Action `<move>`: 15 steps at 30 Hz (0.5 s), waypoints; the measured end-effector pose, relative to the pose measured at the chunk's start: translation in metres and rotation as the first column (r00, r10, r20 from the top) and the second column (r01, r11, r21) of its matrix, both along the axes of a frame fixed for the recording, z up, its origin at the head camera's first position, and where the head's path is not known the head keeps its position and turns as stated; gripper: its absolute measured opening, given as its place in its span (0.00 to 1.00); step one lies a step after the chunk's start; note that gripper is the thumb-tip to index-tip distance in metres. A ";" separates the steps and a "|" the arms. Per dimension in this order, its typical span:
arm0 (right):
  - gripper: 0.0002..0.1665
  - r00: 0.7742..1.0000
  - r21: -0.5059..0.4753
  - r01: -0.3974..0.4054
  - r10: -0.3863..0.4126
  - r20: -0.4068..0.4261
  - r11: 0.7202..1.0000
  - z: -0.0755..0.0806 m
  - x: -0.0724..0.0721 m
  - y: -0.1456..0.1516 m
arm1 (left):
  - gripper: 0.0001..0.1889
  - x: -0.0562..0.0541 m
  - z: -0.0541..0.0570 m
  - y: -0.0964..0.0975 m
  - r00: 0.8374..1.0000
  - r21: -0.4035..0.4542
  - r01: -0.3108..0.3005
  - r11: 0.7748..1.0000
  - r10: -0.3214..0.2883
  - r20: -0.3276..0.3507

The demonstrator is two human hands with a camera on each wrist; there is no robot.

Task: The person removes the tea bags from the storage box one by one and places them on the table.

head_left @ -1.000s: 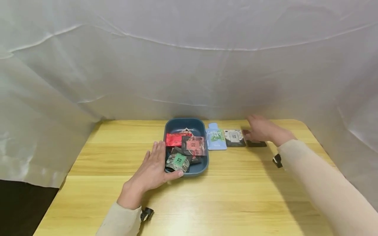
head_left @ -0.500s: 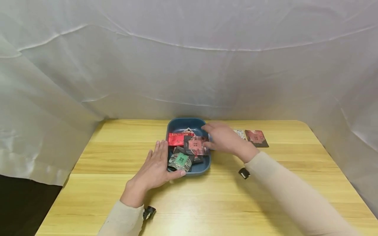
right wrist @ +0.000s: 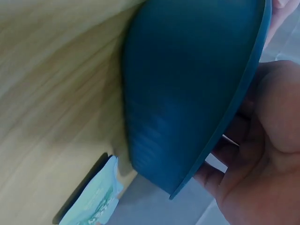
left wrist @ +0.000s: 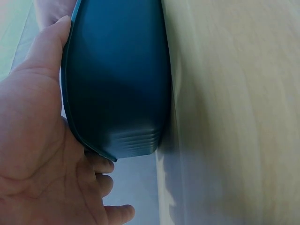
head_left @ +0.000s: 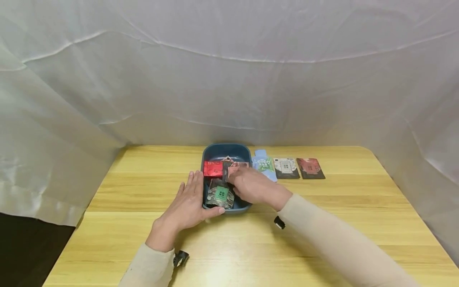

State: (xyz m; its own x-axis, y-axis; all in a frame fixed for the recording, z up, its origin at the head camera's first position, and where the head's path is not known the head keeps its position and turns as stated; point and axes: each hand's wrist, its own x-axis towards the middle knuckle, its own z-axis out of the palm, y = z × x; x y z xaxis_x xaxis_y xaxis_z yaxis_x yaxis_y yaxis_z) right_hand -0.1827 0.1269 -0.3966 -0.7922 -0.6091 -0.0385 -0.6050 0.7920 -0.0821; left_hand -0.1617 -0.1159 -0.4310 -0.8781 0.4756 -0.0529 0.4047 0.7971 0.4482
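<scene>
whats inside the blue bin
The bin holds a red packet, green-labelled packet, pink-labelled packet and a corner of another packet. The right hand hides part; anything underneath cannot be seen.

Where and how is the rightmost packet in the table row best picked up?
Probably pinch the rightmost packet by its right edge, coming from the right and above: it lies flat on the table, with the white-and-black packet close on its left, while no packet borders its right.
</scene>
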 end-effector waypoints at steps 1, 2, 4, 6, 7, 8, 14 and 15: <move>0.14 1.000 0.010 0.016 -0.016 -0.002 1.000 0.000 0.000 0.000 | 0.72 0.000 0.000 0.000 1.000 -0.002 0.000 1.000 0.000 -0.003; 0.18 0.999 0.023 0.035 -0.035 -0.002 0.999 0.000 -0.001 0.000 | 0.72 0.000 0.000 0.000 1.000 -0.004 0.000 1.000 0.000 -0.002; 0.24 0.998 0.027 0.068 -0.069 0.007 0.997 0.002 -0.001 -0.001 | 0.72 -0.001 -0.001 0.000 1.000 -0.002 0.001 1.000 -0.001 -0.005; 0.27 0.996 0.017 0.086 -0.086 0.012 0.996 0.004 0.001 -0.003 | 0.72 -0.001 -0.001 0.000 1.000 0.003 0.000 1.000 0.000 -0.004; 0.27 0.996 0.008 0.089 -0.090 0.013 0.996 0.005 0.002 -0.004 | 0.72 -0.001 -0.001 0.000 1.000 0.004 0.000 1.000 0.000 -0.002; 0.27 0.996 0.004 0.089 -0.089 0.011 0.996 0.006 0.003 -0.006 | 0.72 -0.001 0.000 0.000 1.000 0.007 0.000 1.000 0.000 0.000; 0.35 0.997 0.024 0.074 -0.074 -0.002 0.997 0.001 0.008 -0.014 | 0.72 -0.001 0.000 0.000 1.000 0.012 0.006 1.000 -0.006 0.012; 0.37 0.997 0.026 0.079 -0.079 -0.001 0.997 0.000 0.009 -0.016 | 0.72 -0.001 0.000 0.000 1.000 0.013 0.008 1.000 -0.008 0.014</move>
